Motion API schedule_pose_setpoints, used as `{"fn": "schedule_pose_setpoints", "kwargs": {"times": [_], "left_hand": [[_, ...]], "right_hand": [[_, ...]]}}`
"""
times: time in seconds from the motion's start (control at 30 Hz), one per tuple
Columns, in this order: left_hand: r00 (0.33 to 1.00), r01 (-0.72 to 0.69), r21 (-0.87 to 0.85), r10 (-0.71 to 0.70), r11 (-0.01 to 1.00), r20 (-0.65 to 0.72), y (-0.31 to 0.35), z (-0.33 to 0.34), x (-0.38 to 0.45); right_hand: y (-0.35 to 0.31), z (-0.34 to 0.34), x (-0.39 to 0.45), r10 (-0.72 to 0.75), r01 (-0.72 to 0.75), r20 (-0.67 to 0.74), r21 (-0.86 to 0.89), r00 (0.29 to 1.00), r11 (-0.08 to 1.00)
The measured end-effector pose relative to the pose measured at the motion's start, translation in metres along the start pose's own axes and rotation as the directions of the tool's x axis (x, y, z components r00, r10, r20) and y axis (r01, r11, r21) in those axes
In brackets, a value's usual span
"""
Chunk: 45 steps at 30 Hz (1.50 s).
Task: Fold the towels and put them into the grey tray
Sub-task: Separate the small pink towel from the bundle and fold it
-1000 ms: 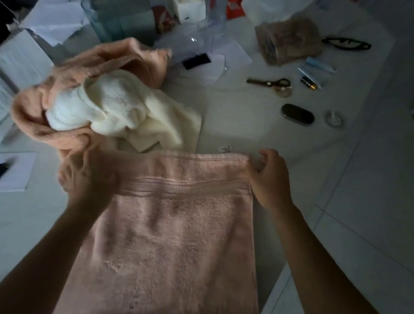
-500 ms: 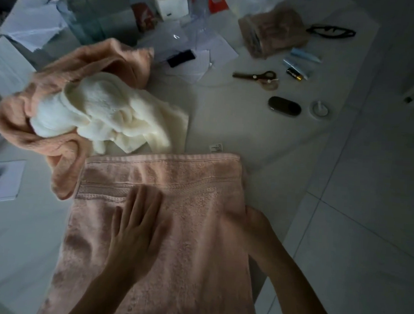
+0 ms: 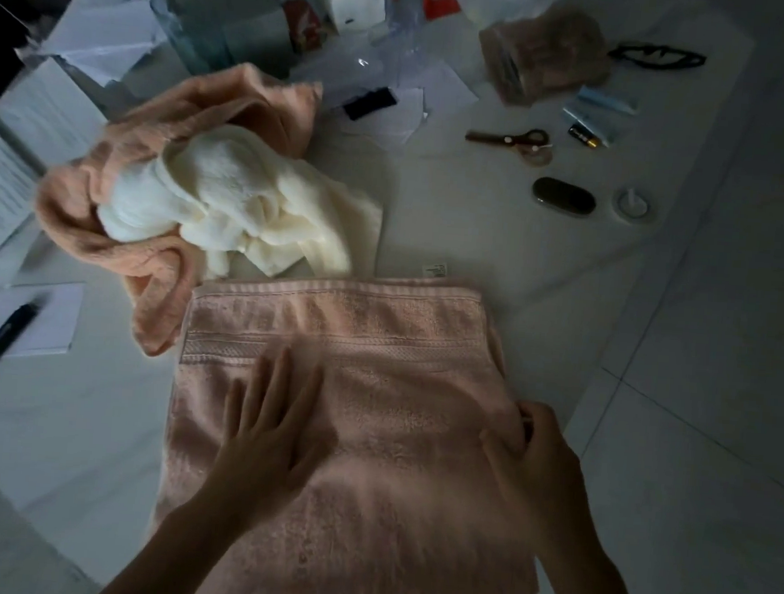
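Pink towel (image 3: 374, 388) lies flat and doubled over on the white bench (image 3: 456, 217), its near part hanging toward the person, with the left hand (image 3: 269, 432) pressed palm-down on its middle, fingers straight and slightly spread. Right hand (image 3: 532, 450) grips the towel's right edge, fingers curled round the cloth. Beyond the towel, touching its far left corner, a cream towel (image 3: 229, 202) sits crumpled on another pink towel (image 3: 169, 142); scissors (image 3: 512, 140) lie farther right.

pink towel (image 3: 374, 388) near end cut off; hands blurred.
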<state>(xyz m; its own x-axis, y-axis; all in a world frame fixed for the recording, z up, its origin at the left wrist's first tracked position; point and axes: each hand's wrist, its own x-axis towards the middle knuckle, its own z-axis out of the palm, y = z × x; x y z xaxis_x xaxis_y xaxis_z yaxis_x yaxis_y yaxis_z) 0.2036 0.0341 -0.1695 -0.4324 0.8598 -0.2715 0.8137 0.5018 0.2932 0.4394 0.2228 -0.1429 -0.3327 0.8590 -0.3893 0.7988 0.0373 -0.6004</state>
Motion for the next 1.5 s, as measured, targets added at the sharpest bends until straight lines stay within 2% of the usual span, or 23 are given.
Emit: {"fn": "schedule_pose_setpoints", "kwargs": {"times": [0.1,0.17,0.23,0.3,0.33,0.37,0.43,0.5,0.57,0.6,0.67,0.77,0.93,1.0,1.17,1.27,1.3,1.33,1.4,1.43,1.5], "left_hand": [[0.996,-0.092,0.020,0.092,0.996,0.019,0.001,0.005,-0.021],[0.992,-0.124,-0.018,0.123,0.992,-0.036,-0.008,-0.002,-0.021],[0.984,-0.002,-0.102,-0.016,0.995,-0.176,-0.028,-0.019,-0.002],[0.917,0.124,-0.140,-0.167,0.982,-0.363,-0.052,-0.043,0.030],[0.881,0.135,-0.125,-0.177,0.983,-0.439,-0.063,-0.053,0.046],[0.872,0.136,-0.131,-0.182,0.982,-0.454,-0.073,-0.062,0.060],[0.928,0.146,-0.140,-0.184,0.979,-0.324,-0.089,-0.077,0.082],[0.981,0.145,-0.050,-0.150,0.988,-0.127,-0.099,-0.088,0.097],[0.984,0.173,-0.020,-0.173,0.985,0.040,-0.101,-0.098,0.103],[0.983,0.181,-0.047,-0.180,0.982,0.020,-0.100,-0.102,0.103],[0.979,0.155,-0.150,-0.172,0.976,-0.106,-0.098,-0.111,0.095],[0.969,0.095,-0.320,-0.161,0.943,-0.186,-0.089,-0.128,0.067],[0.951,0.045,-0.312,-0.136,0.949,-0.277,-0.075,-0.169,0.009],[0.956,0.024,-0.287,-0.107,0.958,-0.274,-0.073,-0.187,-0.010],[0.949,-0.002,-0.202,-0.062,0.979,-0.311,-0.065,-0.231,-0.049],[0.917,-0.058,-0.188,-0.023,0.980,-0.398,-0.061,-0.252,-0.063],[0.904,-0.093,-0.171,0.011,0.981,-0.428,-0.060,-0.260,-0.066],[0.884,-0.126,-0.164,0.035,0.979,-0.467,-0.059,-0.267,-0.070],[0.836,-0.166,-0.169,0.048,0.972,-0.547,-0.060,-0.283,-0.076],[0.816,-0.167,-0.189,0.028,0.968,-0.578,-0.061,-0.290,-0.077],[0.781,-0.166,-0.238,-0.020,0.957,-0.624,-0.063,-0.301,-0.077]], "right_hand": [[-0.009,0.000,0.004,-0.017,0.018,-0.024,0.050,1.000,0.999],[-0.024,0.000,0.023,-0.067,0.073,-0.049,0.133,0.997,0.988],[-0.044,0.001,0.054,-0.123,0.136,-0.096,0.148,0.988,0.980],[-0.063,0.004,0.092,-0.154,0.169,-0.109,0.143,0.982,0.975],[-0.073,0.005,0.108,-0.160,0.174,-0.098,0.158,0.982,0.972],[-0.082,0.007,0.122,-0.169,0.180,-0.077,0.172,0.983,0.969],[-0.091,0.011,0.142,-0.216,0.216,-0.015,0.131,0.976,0.968],[-0.093,0.010,0.148,-0.253,0.250,0.042,0.066,0.967,0.966],[-0.093,0.008,0.147,-0.306,0.305,0.050,0.014,0.951,0.952],[-0.094,0.006,0.143,-0.348,0.349,0.041,-0.014,0.937,0.937],[-0.098,-0.003,0.132,-0.437,0.438,0.019,-0.065,0.899,0.897],[-0.107,-0.030,0.111,-0.583,0.580,0.016,-0.133,0.812,0.804],[-0.126,-0.090,0.068,-0.685,0.682,-0.009,-0.095,0.728,0.725],[-0.132,-0.106,0.047,-0.726,0.727,0.045,-0.093,0.686,0.681],[-0.137,-0.135,0.007,-0.705,0.788,0.368,-0.160,0.606,0.594],[-0.147,-0.151,-0.005,-0.647,0.775,0.458,-0.175,0.610,0.607],[-0.152,-0.156,-0.008,-0.666,0.803,0.466,-0.200,0.582,0.562],[-0.158,-0.162,-0.011,-0.721,0.847,0.447,-0.240,0.530,0.474],[-0.173,-0.175,-0.014,-0.856,0.895,0.318,-0.327,0.407,0.304],[-0.182,-0.183,-0.014,-0.906,0.888,0.223,-0.381,0.360,0.260],[-0.199,-0.197,-0.014,-0.949,0.855,0.052,-0.452,0.310,0.254]]}}
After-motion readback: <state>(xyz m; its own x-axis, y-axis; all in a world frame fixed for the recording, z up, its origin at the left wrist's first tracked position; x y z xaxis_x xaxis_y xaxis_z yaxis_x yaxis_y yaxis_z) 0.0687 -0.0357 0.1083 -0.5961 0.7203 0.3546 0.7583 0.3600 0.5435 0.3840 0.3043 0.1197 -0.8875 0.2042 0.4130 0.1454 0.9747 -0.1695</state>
